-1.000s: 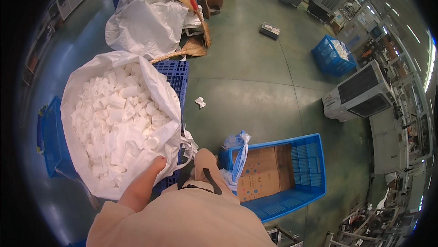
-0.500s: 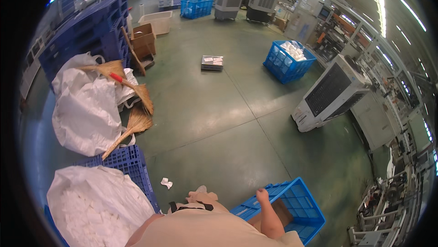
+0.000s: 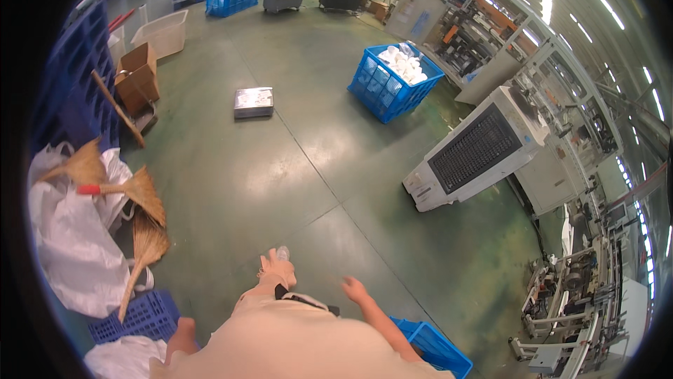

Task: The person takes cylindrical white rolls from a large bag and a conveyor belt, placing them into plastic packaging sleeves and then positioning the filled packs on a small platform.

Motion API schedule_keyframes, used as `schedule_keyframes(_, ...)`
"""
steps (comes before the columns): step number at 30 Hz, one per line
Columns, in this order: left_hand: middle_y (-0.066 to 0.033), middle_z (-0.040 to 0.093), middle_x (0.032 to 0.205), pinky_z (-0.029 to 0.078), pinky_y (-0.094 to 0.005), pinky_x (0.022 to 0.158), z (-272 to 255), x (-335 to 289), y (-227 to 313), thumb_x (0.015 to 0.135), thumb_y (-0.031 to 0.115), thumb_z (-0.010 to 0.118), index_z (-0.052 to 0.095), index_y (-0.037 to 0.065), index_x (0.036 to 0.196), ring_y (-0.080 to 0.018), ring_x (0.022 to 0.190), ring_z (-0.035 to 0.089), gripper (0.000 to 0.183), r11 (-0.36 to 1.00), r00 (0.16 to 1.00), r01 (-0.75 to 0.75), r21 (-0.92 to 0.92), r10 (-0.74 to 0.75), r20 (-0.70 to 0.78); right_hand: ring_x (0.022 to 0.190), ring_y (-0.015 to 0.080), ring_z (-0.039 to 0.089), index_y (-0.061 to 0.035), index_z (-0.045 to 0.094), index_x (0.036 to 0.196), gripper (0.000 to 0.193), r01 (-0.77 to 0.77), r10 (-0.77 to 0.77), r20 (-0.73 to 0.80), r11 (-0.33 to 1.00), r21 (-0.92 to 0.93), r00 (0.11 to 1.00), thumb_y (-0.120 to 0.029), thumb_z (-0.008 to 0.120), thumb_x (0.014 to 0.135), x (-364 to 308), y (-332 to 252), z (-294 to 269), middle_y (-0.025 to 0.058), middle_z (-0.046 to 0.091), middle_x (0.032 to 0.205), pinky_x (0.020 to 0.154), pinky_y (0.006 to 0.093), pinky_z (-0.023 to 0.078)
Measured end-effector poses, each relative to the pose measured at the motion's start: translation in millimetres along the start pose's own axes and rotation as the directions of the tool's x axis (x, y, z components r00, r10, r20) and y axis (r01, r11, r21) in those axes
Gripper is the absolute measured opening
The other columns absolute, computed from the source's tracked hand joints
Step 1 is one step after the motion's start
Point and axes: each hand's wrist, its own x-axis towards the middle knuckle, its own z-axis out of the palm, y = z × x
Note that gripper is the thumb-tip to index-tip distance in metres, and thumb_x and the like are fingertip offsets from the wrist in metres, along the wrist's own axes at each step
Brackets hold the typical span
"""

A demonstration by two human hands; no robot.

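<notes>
My right hand [image 3: 355,289] hangs over the floor in front of the blue crate [image 3: 438,351], apart from it. Nothing shows in that hand, and its fingers look loosely spread, though slightly blurred. At lower left, a part of my left arm or hand [image 3: 184,335] shows beside the white bag [image 3: 116,359] and the dark blue plastic pallet [image 3: 140,317]. Its fingers cannot be made out. My beige-clothed body hides part of the lower view, and a leg [image 3: 270,277] extends forward.
Straw brooms [image 3: 146,239] lie against a large white sack [image 3: 70,253] at left. Ahead, a flat silvery box [image 3: 253,102] sits on the floor. A blue crate of white pieces [image 3: 396,85] stands beyond, with an air cooler [image 3: 477,148] and machinery [image 3: 575,295] at right.
My right hand has come away from the blue crate's rim and moved left. The view has shifted forward and right, so the floor objects sit farther left and the crate lower.
</notes>
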Motion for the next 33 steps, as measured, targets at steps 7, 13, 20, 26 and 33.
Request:
schedule_keyframes(7,-0.0099,0.061,0.073,0.047,-0.0367,0.056,-85.6,83.5,428.1,0.077,0.023,0.055,0.063,0.007,0.082,-0.0233,0.064,0.058,0.019,0.834,0.811,-0.494,0.245,0.544,-0.217,0.090,0.0268,0.062,-0.0025,0.066,0.090,0.024,-0.585,0.641,-0.015,0.690,-0.426,0.767,-0.019,0.062,0.073,-23.8,249.8,-70.2,0.0212,0.063,0.093,0.077,0.0338,0.046)
schedule_keyframes(13,-0.0178,0.064,0.097,0.047,-0.0376,0.082,-83.8,-89.1,824.4,0.080,0.023,0.052,0.063,0.002,0.097,-0.0318,0.094,0.060,0.029,0.594,0.574,-0.803,0.049,0.793,-0.203,0.088,0.0265,0.063,-0.0020,0.066,0.091,0.025,-0.786,0.790,0.040,0.603,0.137,0.612,-0.021,0.060,0.077,99.7,158.8,-124.2,0.0180,0.064,0.091,0.077,0.0352,0.047)
schedule_keyframes(20,-0.0150,0.066,0.090,0.049,-0.0359,0.076,-3.6,-107.0,998.0,0.078,0.031,0.057,0.065,0.006,0.095,-0.0265,0.085,0.063,0.031,0.530,0.536,-0.844,0.084,0.839,0.093,0.086,0.0262,0.063,-0.0015,0.065,0.093,0.026,-0.495,0.506,-0.094,0.861,0.116,0.857,-0.024,0.058,0.081,349.5,110.9,-278.9,0.0142,0.065,0.089,0.077,0.0368,0.048)
schedule_keyframes(26,-0.0147,0.065,0.096,0.049,-0.0384,0.080,-9.3,-40.2,972.3,0.076,0.022,0.057,0.068,0.006,0.087,-0.0286,0.091,0.062,0.022,0.945,0.951,-0.309,0.103,0.305,0.055,0.072,0.0134,0.058,0.0017,0.054,0.110,0.026,0.030,0.192,-0.359,0.848,0.529,0.914,-0.010,0.053,0.087,605.2,23.8,-530.9,0.0101,0.063,0.086,0.063,0.0256,0.048)
schedule_keyframes(33,-0.0133,0.065,0.082,0.050,-0.0372,0.066,-1.7,20.1,1154.4,0.072,0.011,0.059,0.066,0.004,0.079,-0.0245,0.076,0.063,0.012,0.918,0.995,-0.085,0.388,0.057,0.085,0.075,0.0145,0.060,0.0003,0.055,0.110,0.029,0.058,0.139,-0.373,0.880,0.471,0.917,-0.016,0.055,0.086,774.5,14.5,-666.2,0.0095,0.064,0.088,0.067,0.0281,0.049)
